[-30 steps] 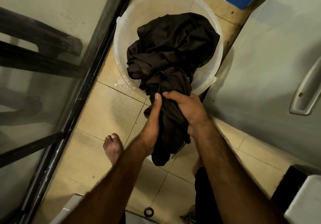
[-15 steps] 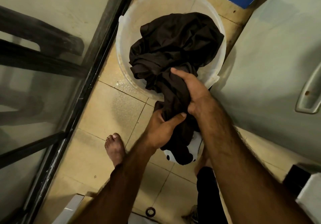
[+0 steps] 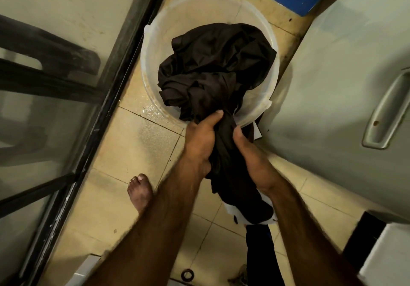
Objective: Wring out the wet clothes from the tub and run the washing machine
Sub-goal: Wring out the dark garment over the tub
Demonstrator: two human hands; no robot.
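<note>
A translucent white tub (image 3: pixel 153 48) stands on the tiled floor. A dark brown wet garment (image 3: pixel 213 68) is bunched inside it and trails over the near rim toward me. My left hand (image 3: pixel 200 143) grips the garment's twisted part just outside the rim, thumb up. My right hand (image 3: pixel 253 159) grips the same twisted part right beside it. The garment's lower end (image 3: pixel 248 208), with a white patch, hangs below my hands.
A grey appliance panel with a recessed handle (image 3: pixel 386 112) fills the right side. A black-framed glass door (image 3: pixel 93 112) runs along the left. My bare left foot (image 3: pixel 139 192) stands on the wet beige tiles. A small black ring (image 3: pixel 187 274) lies on the floor near me.
My left hand moved up from below to grip the cloth beside my right hand, which slid down slightly. More of the garment hangs outside the tub.
</note>
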